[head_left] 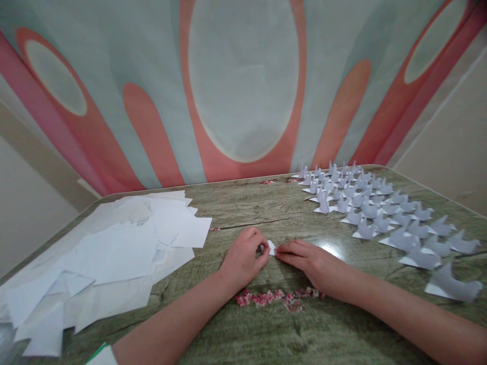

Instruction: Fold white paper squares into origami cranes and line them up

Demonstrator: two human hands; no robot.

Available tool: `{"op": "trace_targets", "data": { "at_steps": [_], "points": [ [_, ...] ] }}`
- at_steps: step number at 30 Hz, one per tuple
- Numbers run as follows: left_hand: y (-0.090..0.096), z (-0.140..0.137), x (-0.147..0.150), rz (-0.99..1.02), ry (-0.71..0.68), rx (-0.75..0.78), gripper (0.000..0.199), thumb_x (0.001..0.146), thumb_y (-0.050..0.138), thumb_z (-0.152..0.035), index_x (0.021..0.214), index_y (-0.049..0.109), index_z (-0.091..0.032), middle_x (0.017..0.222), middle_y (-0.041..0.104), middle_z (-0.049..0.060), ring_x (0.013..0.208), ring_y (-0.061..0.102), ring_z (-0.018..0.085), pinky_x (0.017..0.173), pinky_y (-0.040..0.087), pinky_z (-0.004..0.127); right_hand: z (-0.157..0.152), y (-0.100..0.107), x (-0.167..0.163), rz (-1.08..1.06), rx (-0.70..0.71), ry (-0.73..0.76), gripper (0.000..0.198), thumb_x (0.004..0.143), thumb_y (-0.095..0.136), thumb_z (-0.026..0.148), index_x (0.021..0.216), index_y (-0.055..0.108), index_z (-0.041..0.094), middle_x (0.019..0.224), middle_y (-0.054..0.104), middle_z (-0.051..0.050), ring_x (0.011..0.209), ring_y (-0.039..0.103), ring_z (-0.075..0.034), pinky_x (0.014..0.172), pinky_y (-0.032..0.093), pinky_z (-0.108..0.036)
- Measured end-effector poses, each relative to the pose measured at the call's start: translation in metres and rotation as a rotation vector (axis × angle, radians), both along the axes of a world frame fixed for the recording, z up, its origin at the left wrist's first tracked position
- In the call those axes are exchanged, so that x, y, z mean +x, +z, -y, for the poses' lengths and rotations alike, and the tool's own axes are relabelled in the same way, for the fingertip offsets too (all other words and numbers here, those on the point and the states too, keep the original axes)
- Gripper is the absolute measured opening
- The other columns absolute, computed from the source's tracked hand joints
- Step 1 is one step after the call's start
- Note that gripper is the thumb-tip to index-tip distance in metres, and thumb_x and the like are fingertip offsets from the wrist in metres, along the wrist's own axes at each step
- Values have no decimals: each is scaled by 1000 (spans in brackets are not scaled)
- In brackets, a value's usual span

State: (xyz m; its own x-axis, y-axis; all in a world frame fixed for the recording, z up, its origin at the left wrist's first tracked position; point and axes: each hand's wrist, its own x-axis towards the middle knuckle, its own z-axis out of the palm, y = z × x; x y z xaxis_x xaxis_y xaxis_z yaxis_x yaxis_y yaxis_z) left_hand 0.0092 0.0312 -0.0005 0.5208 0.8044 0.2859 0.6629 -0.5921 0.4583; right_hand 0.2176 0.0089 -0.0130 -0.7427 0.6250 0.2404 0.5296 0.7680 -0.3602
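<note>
A small folded piece of white paper [271, 248] is held between my two hands over the middle of the table. My left hand [246, 257] pinches its left side, thumb and fingers curled together. From the other side, the fingertips of my right hand [304, 258] close on its right edge. Most of the paper is covered by the fingers, so its full shape cannot be made out.
A spread pile of white paper sheets [114, 253] lies on the left of the wood-patterned table [236, 334]. Rows of folded paper birds [365, 203] stand on the right. A patterned backdrop [243, 81] rises behind the table's far edge.
</note>
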Motion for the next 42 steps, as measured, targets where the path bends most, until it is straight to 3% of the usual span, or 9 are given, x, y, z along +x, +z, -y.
{"op": "trace_targets", "data": {
  "at_steps": [4,13,18,25,30,36,42],
  "points": [
    [3,0,0,-44,7,46,17,78,54,-17,94,56,-19,94,53,4,92,47,18,81,40,32,0,0,0,2,-10,-7,48,77,41,0,121,51,16,118,55,-10,105,49,-19,91,43,-34],
    [14,13,-4,-334,-96,160,22,82,53,-18,101,60,-26,104,57,4,102,43,23,83,36,39,1,3,-3,23,11,3,50,77,44,2,125,47,16,115,55,-11,103,49,-20,89,43,-35],
    [19,18,-8,-448,-109,169,31,83,48,-14,113,52,-22,110,57,7,109,41,24,87,33,40,1,4,-3,47,18,6,47,78,45,4,124,48,14,115,55,-11,103,48,-20,90,43,-34],
    [20,17,-12,-495,-137,166,30,83,44,-13,111,53,-17,114,57,8,110,42,24,90,32,39,2,6,-4,37,58,-5,37,84,42,9,118,55,15,112,58,-11,99,51,-19,86,45,-33],
    [19,18,-11,-471,-132,164,29,82,45,-12,110,54,-15,110,57,10,107,45,23,89,34,39,2,5,-4,56,62,-1,37,84,43,10,118,54,14,113,58,-11,99,52,-20,86,46,-34],
    [11,16,-15,-291,-97,118,29,77,48,-10,104,58,-18,106,59,8,102,49,22,89,36,39,3,3,-4,28,70,3,39,83,43,8,120,53,16,114,57,-12,103,51,-20,88,45,-35],
    [5,11,-15,-94,15,60,31,79,54,-29,109,54,-20,104,59,7,100,50,23,89,37,38,3,-2,-4,-2,93,1,39,82,42,7,119,54,16,114,57,-12,104,52,-20,88,46,-35]
  ]
}}
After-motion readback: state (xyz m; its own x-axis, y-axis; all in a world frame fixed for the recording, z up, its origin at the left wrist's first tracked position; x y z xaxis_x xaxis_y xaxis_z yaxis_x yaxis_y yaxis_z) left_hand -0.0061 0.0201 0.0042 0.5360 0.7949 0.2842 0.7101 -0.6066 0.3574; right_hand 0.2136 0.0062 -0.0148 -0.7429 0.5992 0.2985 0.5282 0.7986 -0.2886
